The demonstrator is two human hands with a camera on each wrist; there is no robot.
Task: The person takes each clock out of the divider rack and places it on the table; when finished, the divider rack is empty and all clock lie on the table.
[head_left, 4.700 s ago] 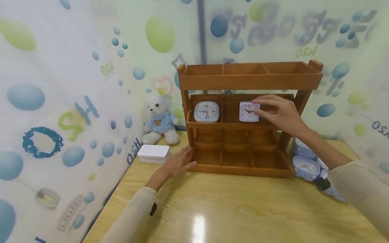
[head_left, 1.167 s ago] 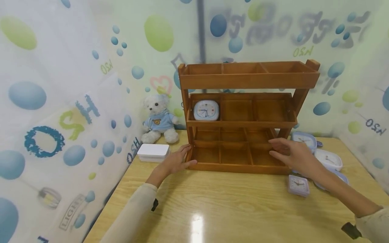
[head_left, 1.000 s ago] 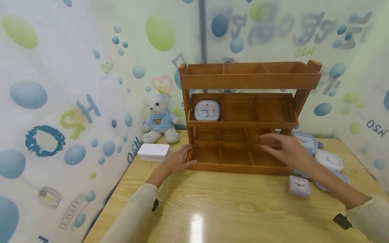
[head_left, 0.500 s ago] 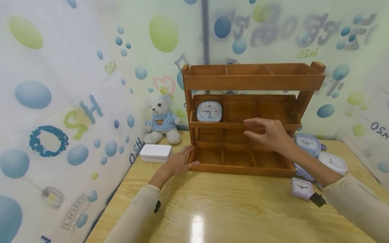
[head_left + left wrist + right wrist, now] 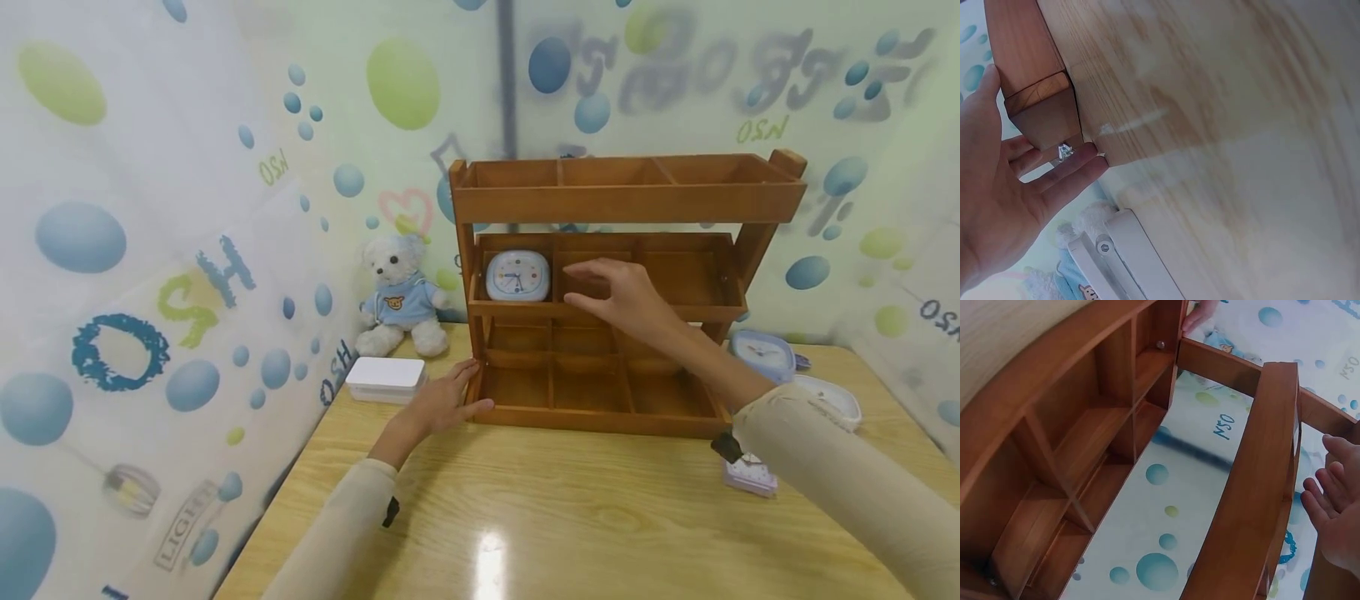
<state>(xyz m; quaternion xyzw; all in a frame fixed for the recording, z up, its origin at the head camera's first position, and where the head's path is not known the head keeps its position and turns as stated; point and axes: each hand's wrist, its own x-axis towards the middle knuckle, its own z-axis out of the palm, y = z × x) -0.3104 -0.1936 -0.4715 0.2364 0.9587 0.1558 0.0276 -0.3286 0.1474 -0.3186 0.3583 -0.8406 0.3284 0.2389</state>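
Observation:
A brown wooden shelf rack [image 5: 592, 423] with three tiers stands on the table. My left hand [image 5: 435, 406] holds its lower left corner, thumb on the front board and fingers along the side; the left wrist view shows those fingers [image 5: 1069, 169] at the wooden end by a screw. My right hand [image 5: 628, 302] is in front of the middle tier's centre compartment, fingers and thumb apart with nothing between them. A pale blue alarm clock [image 5: 517, 276] sits in that tier's left compartment. A small lilac square clock [image 5: 750, 477] lies on the table, partly hidden by my right sleeve.
A blue clock [image 5: 763, 354] and a white clock [image 5: 831, 400] lie right of the rack, partly behind my right arm. Left of it are a white lidded box [image 5: 386, 379] and a white teddy bear [image 5: 399, 296] in a blue top. Patterned walls stand behind and left.
Earlier, my right hand held the small square clock at the middle tier; afterward, that clock lies on the table. Since then my unladen right hand has risen leftward. My left hand has stayed put.

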